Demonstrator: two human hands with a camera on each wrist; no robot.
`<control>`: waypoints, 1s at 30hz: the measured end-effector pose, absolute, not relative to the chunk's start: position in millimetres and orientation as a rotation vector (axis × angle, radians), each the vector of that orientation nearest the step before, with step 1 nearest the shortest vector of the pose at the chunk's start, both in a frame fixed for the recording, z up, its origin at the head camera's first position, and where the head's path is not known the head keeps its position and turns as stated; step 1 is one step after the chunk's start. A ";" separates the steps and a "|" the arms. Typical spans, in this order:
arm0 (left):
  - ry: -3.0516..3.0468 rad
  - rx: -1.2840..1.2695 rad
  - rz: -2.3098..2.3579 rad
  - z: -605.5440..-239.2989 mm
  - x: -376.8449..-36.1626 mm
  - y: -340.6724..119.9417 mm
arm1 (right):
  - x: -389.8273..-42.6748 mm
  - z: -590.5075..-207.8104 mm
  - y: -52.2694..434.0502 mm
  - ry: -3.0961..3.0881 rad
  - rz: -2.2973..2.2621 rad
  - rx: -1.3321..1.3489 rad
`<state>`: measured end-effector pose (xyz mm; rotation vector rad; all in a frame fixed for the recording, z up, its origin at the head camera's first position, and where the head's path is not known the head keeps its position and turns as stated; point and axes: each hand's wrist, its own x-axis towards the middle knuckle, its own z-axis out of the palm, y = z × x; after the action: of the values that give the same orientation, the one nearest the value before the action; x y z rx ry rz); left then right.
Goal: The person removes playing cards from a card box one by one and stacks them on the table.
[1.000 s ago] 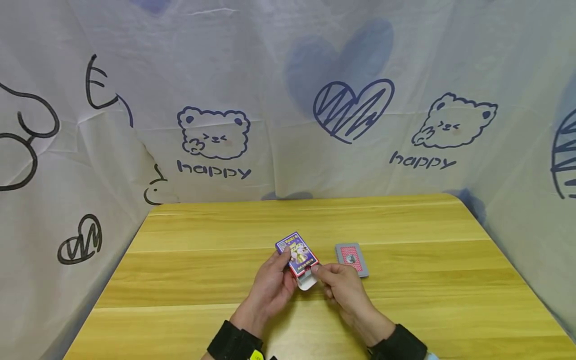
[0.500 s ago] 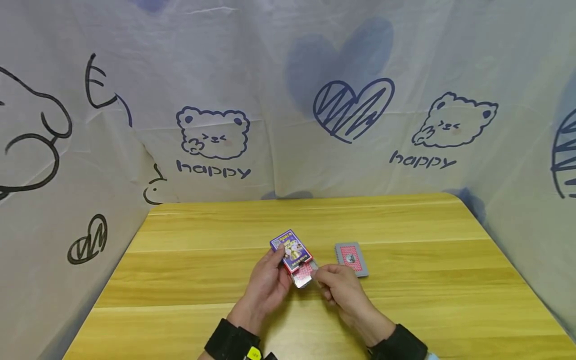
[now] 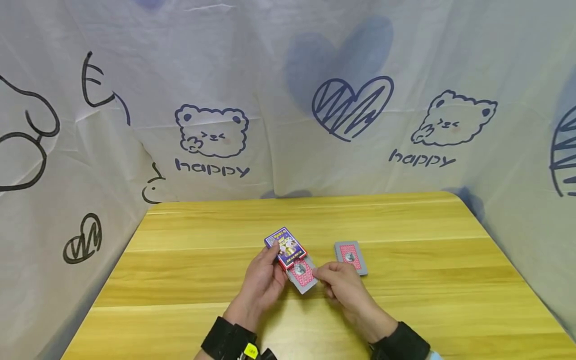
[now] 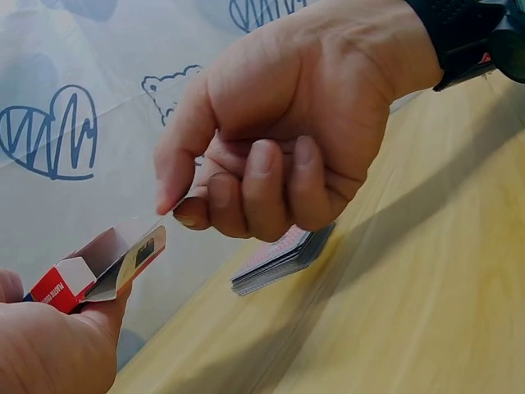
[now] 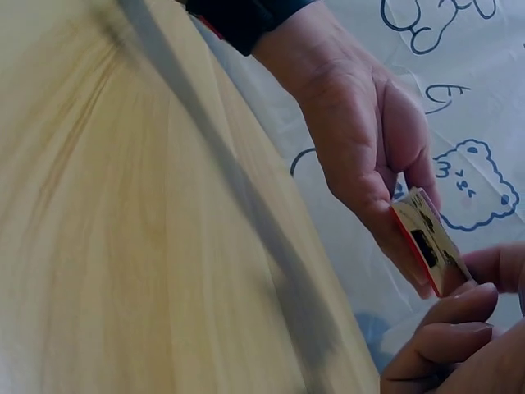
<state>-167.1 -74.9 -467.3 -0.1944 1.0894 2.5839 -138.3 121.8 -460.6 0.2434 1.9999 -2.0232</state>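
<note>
In the head view my left hand [image 3: 261, 281] holds a purple card box [image 3: 288, 248] with red sides, its thumb on the printed face. A red-patterned playing card [image 3: 302, 275] with a grey border sticks well out of the box's near end. My right hand [image 3: 345, 286] pinches that card at its right edge, between thumb and index finger. The left wrist view shows the box's open end, with a white flap [image 4: 77, 276]. Whether one card or more is coming out, I cannot tell. A pile of playing cards [image 3: 351, 257], backs up, lies beyond my right hand.
The wooden table [image 3: 189, 285] has a light grain and rounded far corners. White cloth [image 3: 288, 150] with bear and heart drawings hangs behind it and along both sides. Black bands [image 3: 400, 342] circle both wrists.
The card has slid out of the box's near end and now shows much of its back. My left hand has moved left with the box; my right hand stays nearly in place.
</note>
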 end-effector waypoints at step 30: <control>1.076 -0.289 2.639 -468.9 -172.8 -79.4 | -150.5 -453.3 148.6 2.128 -1.775 -0.122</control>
<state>-172.8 -79.4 -468.9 -0.2895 1.0761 2.6395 -150.5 148.6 -453.3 -0.1215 2.1284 -1.7748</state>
